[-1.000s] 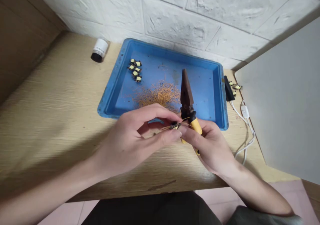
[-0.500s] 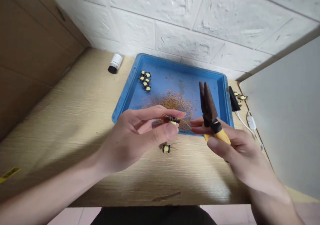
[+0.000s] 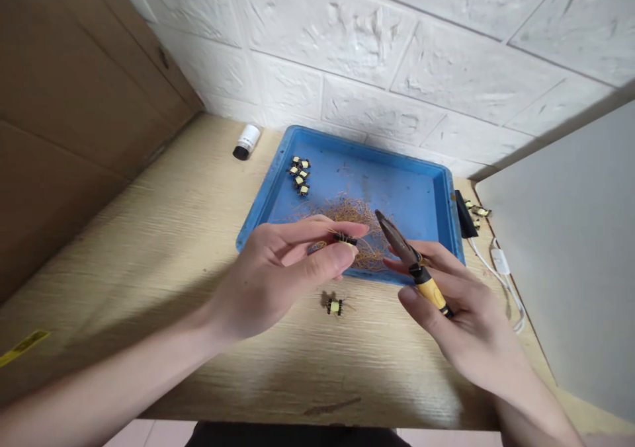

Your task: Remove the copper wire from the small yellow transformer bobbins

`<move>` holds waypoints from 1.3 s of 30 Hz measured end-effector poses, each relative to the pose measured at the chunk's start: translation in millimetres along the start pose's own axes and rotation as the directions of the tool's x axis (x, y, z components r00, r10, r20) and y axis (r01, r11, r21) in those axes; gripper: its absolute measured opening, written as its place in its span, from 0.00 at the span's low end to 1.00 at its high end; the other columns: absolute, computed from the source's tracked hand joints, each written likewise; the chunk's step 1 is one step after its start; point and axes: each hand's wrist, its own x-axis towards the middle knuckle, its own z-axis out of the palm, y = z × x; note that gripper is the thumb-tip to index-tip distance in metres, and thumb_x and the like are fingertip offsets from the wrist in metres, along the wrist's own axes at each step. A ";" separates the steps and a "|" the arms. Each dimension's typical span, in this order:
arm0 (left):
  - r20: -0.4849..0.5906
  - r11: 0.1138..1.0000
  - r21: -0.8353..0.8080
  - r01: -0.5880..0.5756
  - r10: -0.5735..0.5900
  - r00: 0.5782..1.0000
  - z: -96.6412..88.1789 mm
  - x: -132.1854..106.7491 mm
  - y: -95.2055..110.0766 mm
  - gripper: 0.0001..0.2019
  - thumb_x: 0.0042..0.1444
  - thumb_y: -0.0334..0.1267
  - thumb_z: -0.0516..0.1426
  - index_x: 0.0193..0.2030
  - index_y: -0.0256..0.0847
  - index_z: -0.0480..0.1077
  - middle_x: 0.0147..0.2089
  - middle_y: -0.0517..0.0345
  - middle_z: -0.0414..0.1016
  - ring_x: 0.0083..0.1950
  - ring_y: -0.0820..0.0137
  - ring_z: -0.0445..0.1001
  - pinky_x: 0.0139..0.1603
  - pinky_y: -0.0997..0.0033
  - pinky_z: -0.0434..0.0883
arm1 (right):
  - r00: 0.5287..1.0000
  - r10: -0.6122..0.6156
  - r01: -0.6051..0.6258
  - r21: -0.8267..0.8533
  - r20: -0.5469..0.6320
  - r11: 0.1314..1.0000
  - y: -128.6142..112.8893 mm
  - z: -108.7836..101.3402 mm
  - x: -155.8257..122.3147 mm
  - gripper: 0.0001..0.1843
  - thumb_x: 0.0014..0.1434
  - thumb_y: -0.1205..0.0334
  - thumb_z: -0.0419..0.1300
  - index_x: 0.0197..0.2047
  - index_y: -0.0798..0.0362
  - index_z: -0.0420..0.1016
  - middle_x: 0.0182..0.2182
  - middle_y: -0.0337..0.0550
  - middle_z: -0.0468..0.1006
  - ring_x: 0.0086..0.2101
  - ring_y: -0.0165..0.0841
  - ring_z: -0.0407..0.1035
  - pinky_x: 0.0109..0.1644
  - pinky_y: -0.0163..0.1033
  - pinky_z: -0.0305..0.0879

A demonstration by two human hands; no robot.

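Note:
My left hand (image 3: pixel 278 275) pinches a small black and yellow coil part (image 3: pixel 344 239) between thumb and forefinger, just above the near edge of the blue tray (image 3: pixel 446 199). My right hand (image 3: pixel 464 318) grips yellow-handled pliers (image 3: pixel 409 258), whose dark jaws point up and left toward that part, a short gap away. Another small coil part (image 3: pixel 335 307) lies on the wooden table (image 3: pixel 149 235) below my hands.
The blue tray holds a tangle of thin copper wire (image 3: pixel 357 225) and several small coil parts (image 3: pixel 299 171) at its far left. A white cylinder (image 3: pixel 247 141) lies by the wall. A black plug with white cable (image 3: pixel 489 248) runs right of the tray, beside a grey panel (image 3: pixel 570 235).
My hands have come apart; the right one swung the pliers so the jaws tilt left toward the held part. A second coil part now lies on the table. The view has tilted upward.

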 end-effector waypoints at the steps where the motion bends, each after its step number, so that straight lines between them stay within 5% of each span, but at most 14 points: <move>1: -0.003 1.000 0.007 0.009 -0.009 1.000 0.0 0.5 -0.5 0.09 0.68 0.45 0.68 0.53 0.59 0.86 0.54 0.58 0.85 0.51 0.67 0.80 0.46 0.72 0.80 | 1.000 -0.001 0.001 -0.001 0.002 1.000 -0.2 -0.3 -0.2 0.12 0.73 0.58 0.64 0.35 0.48 0.77 0.56 0.45 0.77 0.60 0.43 0.73 0.60 0.46 0.69; 6: -0.003 1.000 0.016 0.012 -0.012 1.000 1.3 2.6 -0.1 0.11 0.68 0.46 0.67 0.54 0.51 0.86 0.56 0.52 0.85 0.54 0.64 0.80 0.49 0.68 0.79 | 1.000 -0.015 0.015 -0.004 0.023 1.000 -0.4 -0.8 -0.6 0.12 0.73 0.59 0.64 0.35 0.49 0.77 0.57 0.44 0.77 0.59 0.41 0.74 0.60 0.44 0.69; 12: 0.021 0.998 -0.055 0.029 -0.028 0.999 2.4 2.0 0.9 0.07 0.68 0.42 0.68 0.50 0.58 0.87 0.55 0.60 0.84 0.58 0.68 0.80 0.51 0.77 0.79 | 0.998 -0.060 0.059 -0.052 -0.008 0.997 2.7 2.4 -0.5 0.13 0.74 0.60 0.63 0.34 0.48 0.75 0.54 0.40 0.79 0.55 0.35 0.75 0.58 0.38 0.71; 17: -0.009 0.999 -0.032 0.033 -0.034 0.999 1.7 3.1 -0.5 0.07 0.67 0.43 0.70 0.50 0.61 0.87 0.53 0.63 0.85 0.52 0.74 0.80 0.50 0.83 0.78 | 0.995 -0.091 0.086 -0.097 -0.050 0.992 2.6 3.8 0.1 0.07 0.73 0.62 0.64 0.40 0.45 0.81 0.46 0.35 0.82 0.43 0.26 0.78 0.46 0.30 0.72; 23: 0.058 0.990 -0.039 0.136 -0.133 0.989 1.1 5.8 -0.3 0.10 0.65 0.51 0.70 0.49 0.54 0.88 0.50 0.58 0.87 0.37 0.79 0.78 0.41 0.85 0.79 | 0.990 -0.128 0.119 -0.129 -0.063 0.984 0.7 4.1 -0.6 0.07 0.73 0.62 0.64 0.40 0.45 0.82 0.45 0.32 0.83 0.40 0.23 0.78 0.45 0.26 0.71; 28: 0.102 0.987 -0.060 0.149 -0.142 0.985 -0.4 6.0 1.1 0.13 0.63 0.54 0.70 0.45 0.50 0.88 0.40 0.56 0.88 0.30 0.80 0.77 0.33 0.86 0.78 | 0.988 -0.144 0.136 -0.128 -0.051 0.982 3.0 4.0 -1.8 0.16 0.73 0.57 0.65 0.31 0.50 0.77 0.44 0.37 0.83 0.41 0.27 0.79 0.43 0.30 0.72; 34: 0.065 0.959 0.235 -0.161 0.150 0.987 3.0 3.3 5.8 0.09 0.68 0.39 0.67 0.35 0.45 0.86 0.38 0.61 0.86 0.31 0.79 0.79 0.33 0.86 0.76 | 0.984 -0.154 0.135 -0.186 -0.090 0.973 0.8 6.7 -1.4 0.19 0.74 0.57 0.63 0.29 0.51 0.75 0.40 0.39 0.82 0.39 0.28 0.79 0.40 0.32 0.72; 39: 0.071 0.733 0.534 -0.421 0.457 0.886 0.3 0.1 1.6 0.07 0.65 0.26 0.67 0.40 0.43 0.84 0.39 0.66 0.86 0.36 0.79 0.81 0.38 0.86 0.76 | 0.967 -0.219 0.174 -0.282 -0.134 0.943 -8.0 11.6 -2.5 0.19 0.73 0.58 0.64 0.29 0.53 0.77 0.40 0.43 0.84 0.35 0.28 0.78 0.37 0.33 0.70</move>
